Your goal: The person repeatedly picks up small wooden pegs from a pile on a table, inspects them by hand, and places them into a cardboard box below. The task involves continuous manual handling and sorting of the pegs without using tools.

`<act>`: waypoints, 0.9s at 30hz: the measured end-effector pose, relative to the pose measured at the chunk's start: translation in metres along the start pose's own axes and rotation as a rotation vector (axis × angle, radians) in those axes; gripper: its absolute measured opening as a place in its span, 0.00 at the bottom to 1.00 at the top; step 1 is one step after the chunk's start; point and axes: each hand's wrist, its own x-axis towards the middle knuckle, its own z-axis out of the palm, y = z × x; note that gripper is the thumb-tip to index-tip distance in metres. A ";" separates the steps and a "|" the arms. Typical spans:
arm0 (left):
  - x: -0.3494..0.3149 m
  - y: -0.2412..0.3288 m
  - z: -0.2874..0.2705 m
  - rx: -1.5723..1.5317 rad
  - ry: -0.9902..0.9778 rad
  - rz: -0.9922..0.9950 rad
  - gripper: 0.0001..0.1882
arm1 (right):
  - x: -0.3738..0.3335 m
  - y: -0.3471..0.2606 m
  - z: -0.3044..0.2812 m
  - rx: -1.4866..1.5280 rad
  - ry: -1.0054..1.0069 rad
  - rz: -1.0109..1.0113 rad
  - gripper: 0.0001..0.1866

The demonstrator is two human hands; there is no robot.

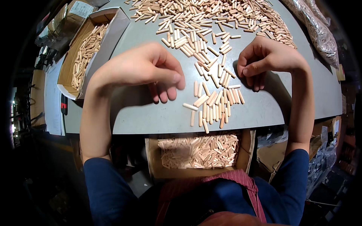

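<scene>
Short wooden dowels (215, 109) lie loosely grouped near the front edge of the grey table (143, 120), several side by side. A trail of them runs back to a large heap of dowels (211, 11). My left hand (151, 69) hovers left of the trail, slightly blurred, its fingers bent downward and a little apart, with nothing seen in them. Right of the trail is my right hand (266, 60), thumb drawn against the curled fingers; no dowel shows in it. Both wrists are bent inward, and neither hand visibly touches a dowel.
A long cardboard box (107, 47) of dowels stands at the left. Below the table's front edge, an open carton (247, 150) also contains dowels. A clear plastic bag (318, 34) of dowels lies at the far right. Papers (54, 98) and a red-and-black tool (64, 106) are at the left edge.
</scene>
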 end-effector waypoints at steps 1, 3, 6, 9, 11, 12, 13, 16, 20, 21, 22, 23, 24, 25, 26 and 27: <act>0.001 -0.001 0.001 -0.012 -0.032 0.008 0.13 | 0.000 -0.001 0.002 -0.007 -0.027 0.003 0.07; 0.002 -0.005 0.004 -0.037 -0.091 0.024 0.13 | 0.001 -0.003 0.003 -0.012 -0.074 -0.017 0.07; 0.004 -0.005 0.006 -0.061 -0.124 0.020 0.12 | 0.001 -0.004 0.008 0.011 -0.100 -0.023 0.07; 0.005 -0.007 0.010 -0.053 -0.168 0.052 0.12 | 0.006 -0.002 0.009 0.032 -0.189 -0.025 0.09; 0.004 -0.005 0.016 -0.021 -0.214 0.053 0.13 | 0.009 0.002 0.013 0.056 -0.274 -0.039 0.10; 0.003 -0.002 0.020 0.004 -0.242 0.039 0.14 | 0.010 0.003 0.017 0.076 -0.340 -0.048 0.10; 0.003 0.001 0.023 0.029 -0.270 0.026 0.14 | 0.009 0.007 0.022 0.081 -0.366 -0.078 0.11; 0.003 -0.001 0.025 0.123 -0.442 0.246 0.15 | 0.016 -0.002 0.034 -0.225 -0.551 -0.366 0.17; -0.001 -0.002 0.008 -0.047 -0.270 0.011 0.14 | -0.005 0.006 0.008 -0.085 -0.302 -0.273 0.17; 0.000 -0.001 -0.001 -0.048 -0.216 0.021 0.15 | -0.011 0.003 -0.001 -0.030 -0.190 -0.159 0.14; 0.001 0.002 -0.004 -0.029 -0.131 0.047 0.15 | -0.016 -0.001 -0.007 -0.051 -0.040 -0.104 0.12; 0.000 0.002 -0.006 -0.017 -0.031 0.060 0.15 | -0.014 -0.002 -0.011 -0.074 0.094 -0.060 0.10; 0.003 -0.003 -0.007 -0.018 0.027 0.096 0.15 | -0.008 0.001 -0.011 -0.087 0.133 -0.086 0.09; 0.004 -0.007 -0.004 -0.057 0.046 0.116 0.15 | 0.000 0.005 -0.008 -0.098 0.173 -0.112 0.08; 0.008 -0.010 -0.001 -0.091 0.055 0.142 0.15 | 0.004 0.006 -0.005 -0.107 0.224 -0.129 0.07; 0.011 -0.011 0.003 -0.126 0.064 0.168 0.15 | 0.006 0.005 -0.001 -0.093 0.197 -0.136 0.07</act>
